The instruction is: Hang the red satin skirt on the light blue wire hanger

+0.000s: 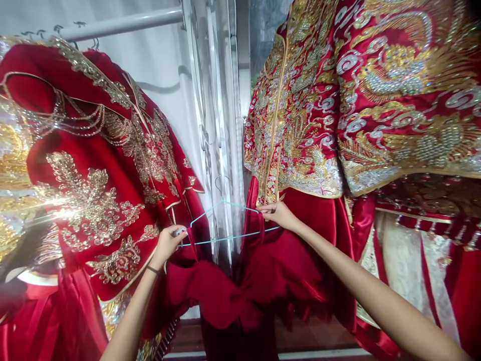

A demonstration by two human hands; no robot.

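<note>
1. Right now I have the red dress (221, 296) in front of me, below the thin blue hanger (231, 237), with its left strap (192, 244) and right strap (262, 228) looped over the wire.
2. My left hand (170, 244) is nearly closed, fingertips pinching the hanger's left end beside the strap. My right hand (280, 214) pinches the hanger's right shoulder, near the other strap. I can't tell whether either also grips cloth.
3. I judge the dress soft and limp, with no stiffness of its own; its drooping weight would pull on the straps, which look narrow and apt to slide along smooth wire. The hanger seems light and a little springy, so squeezing hard could bend it.
4. For a hold, I favour both shoulders of the hanger, thumbs over the straps; the hook (218, 184) is free of my fingers.
5. To the left, the sequined jacket (86, 195) crowds my forearm; to the right, the gold jacket (300, 115) hangs just behind the hand. Their beadwork could snag soft cloth.
6. Behind the hanger stand the metal struts (220, 100) and white curtain (154, 60); the rail (128, 25) runs at upper left.
</note>
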